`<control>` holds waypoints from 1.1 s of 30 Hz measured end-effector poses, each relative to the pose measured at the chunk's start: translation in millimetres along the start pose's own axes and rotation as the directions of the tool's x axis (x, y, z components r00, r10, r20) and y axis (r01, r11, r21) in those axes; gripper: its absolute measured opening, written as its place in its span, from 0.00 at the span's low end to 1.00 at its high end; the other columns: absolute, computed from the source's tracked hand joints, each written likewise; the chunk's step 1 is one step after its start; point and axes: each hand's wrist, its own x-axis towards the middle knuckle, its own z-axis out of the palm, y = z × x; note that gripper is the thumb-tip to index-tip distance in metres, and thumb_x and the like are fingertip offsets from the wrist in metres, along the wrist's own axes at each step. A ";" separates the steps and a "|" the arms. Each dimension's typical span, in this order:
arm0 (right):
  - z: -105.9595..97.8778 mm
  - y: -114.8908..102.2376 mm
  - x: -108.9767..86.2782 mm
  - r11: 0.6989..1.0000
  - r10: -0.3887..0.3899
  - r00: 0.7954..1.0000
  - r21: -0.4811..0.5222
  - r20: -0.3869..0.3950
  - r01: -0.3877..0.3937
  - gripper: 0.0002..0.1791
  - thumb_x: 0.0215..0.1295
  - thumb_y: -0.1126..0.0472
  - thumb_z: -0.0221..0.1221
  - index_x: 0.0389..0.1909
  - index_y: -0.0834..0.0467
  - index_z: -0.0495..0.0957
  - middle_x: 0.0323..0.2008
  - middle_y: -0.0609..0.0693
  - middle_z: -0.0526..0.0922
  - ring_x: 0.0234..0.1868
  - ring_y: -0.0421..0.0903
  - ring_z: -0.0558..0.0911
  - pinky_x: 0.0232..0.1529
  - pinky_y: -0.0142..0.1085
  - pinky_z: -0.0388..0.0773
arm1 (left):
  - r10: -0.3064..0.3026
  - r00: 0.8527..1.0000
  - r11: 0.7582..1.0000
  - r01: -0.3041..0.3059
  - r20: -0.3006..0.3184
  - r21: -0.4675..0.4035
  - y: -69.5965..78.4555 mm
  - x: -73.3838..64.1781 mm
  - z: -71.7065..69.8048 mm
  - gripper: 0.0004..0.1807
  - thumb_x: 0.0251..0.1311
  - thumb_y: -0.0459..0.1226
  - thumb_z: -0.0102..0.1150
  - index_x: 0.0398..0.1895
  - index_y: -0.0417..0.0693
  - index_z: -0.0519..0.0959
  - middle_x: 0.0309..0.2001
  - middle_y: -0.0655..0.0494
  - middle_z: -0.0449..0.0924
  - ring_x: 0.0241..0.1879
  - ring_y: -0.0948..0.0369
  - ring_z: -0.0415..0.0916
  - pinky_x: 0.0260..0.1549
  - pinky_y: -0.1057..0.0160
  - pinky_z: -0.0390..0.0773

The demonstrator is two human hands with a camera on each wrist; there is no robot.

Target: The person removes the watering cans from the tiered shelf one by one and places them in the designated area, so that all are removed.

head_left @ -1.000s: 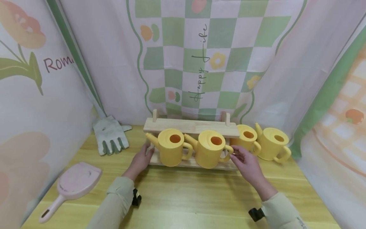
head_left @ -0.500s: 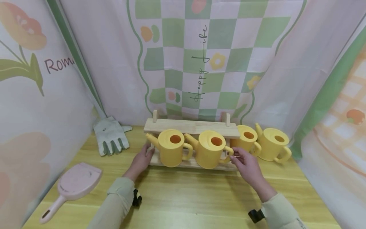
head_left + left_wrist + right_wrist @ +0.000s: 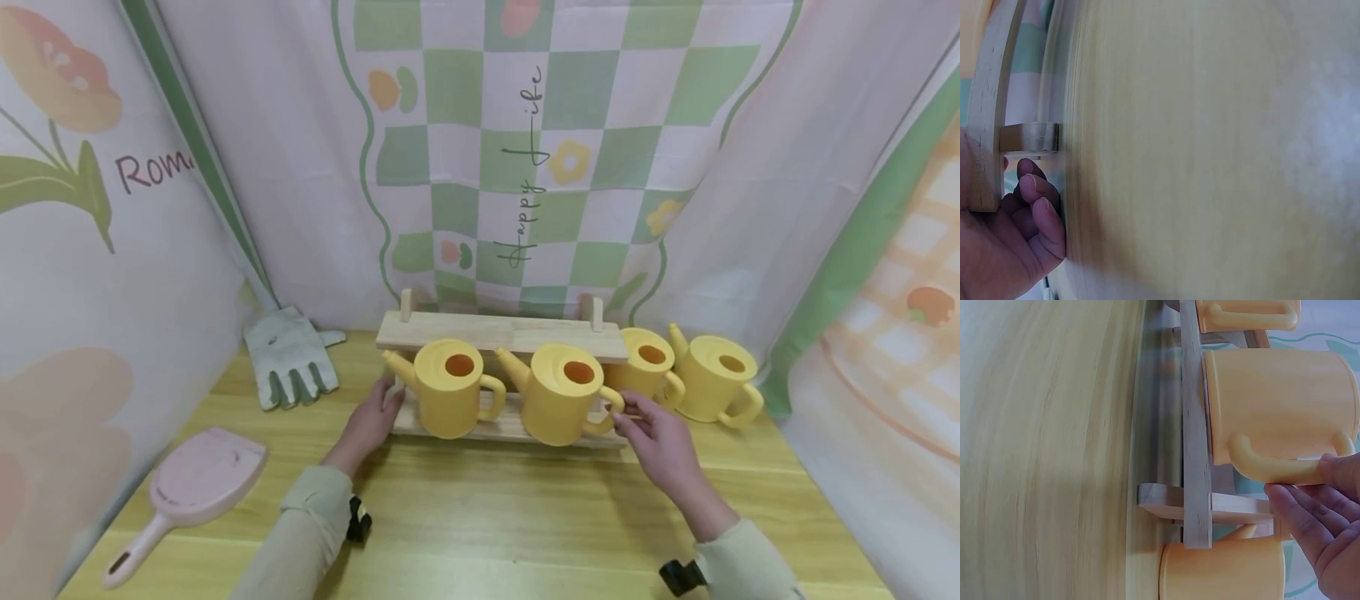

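Two yellow watering cans stand side by side on the lower board of a small two-tier wooden shelf, spouts to the left. My right hand pinches the handle of the right watering can between thumb and fingers. That can stands upright, its base along the board. The left watering can is untouched. At the shelf's left end, my left hand grips the lower board, fingers curled beneath its end in the left wrist view.
Two more yellow watering cans stand on the table behind my right hand, one partly hidden by the shelf, the other farther right. A grey-white work glove and a pink dustpan lie at the left. Printed curtains close off the back and sides.
My right hand has moved a little to the right with the right watering can, widening the gap between the two cans on the shelf. The left hand stays put.
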 end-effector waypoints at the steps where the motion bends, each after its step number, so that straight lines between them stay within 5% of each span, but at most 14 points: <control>1: -1.6 -0.3 -0.9 1.000 -0.005 1.000 0.002 -0.008 0.005 0.15 0.69 0.69 0.57 0.53 0.69 0.75 0.45 0.65 0.83 0.42 0.58 0.85 0.38 0.27 0.82 | -0.002 1.000 1.000 0.002 -0.001 0.002 0.5 0.0 -0.1 0.35 0.74 0.58 0.36 0.75 0.49 0.54 0.71 0.38 0.60 0.68 0.40 0.60 0.65 0.40 0.59; 9: -14.4 1.1 -8.9 0.997 -0.064 0.994 0.033 -0.084 0.067 0.16 0.65 0.73 0.59 0.53 0.70 0.76 0.44 0.66 0.83 0.39 0.33 0.83 0.35 0.26 0.81 | -0.004 1.000 1.000 0.004 0.006 0.008 2.5 -0.1 -1.3 0.35 0.74 0.57 0.36 0.75 0.48 0.54 0.71 0.37 0.58 0.68 0.39 0.58 0.65 0.39 0.58; 25: -44.6 -0.4 -25.1 0.999 -0.034 0.986 0.003 -0.166 0.035 0.14 0.64 0.75 0.58 0.51 0.74 0.75 0.42 0.72 0.81 0.32 0.29 0.83 0.33 0.25 0.81 | 0.005 1.000 1.000 -0.005 0.002 0.018 1.5 0.6 -1.0 0.35 0.73 0.59 0.35 0.74 0.48 0.55 0.71 0.37 0.59 0.68 0.40 0.59 0.65 0.39 0.59; 33: -56.4 5.6 -32.7 1.000 -0.003 0.983 0.026 -0.182 0.008 0.14 0.64 0.75 0.59 0.50 0.73 0.76 0.39 0.31 0.82 0.32 0.30 0.84 0.33 0.26 0.81 | -0.004 1.000 1.000 0.004 0.004 0.009 1.2 1.1 -0.5 0.35 0.73 0.59 0.35 0.74 0.48 0.55 0.71 0.38 0.59 0.69 0.40 0.58 0.65 0.40 0.59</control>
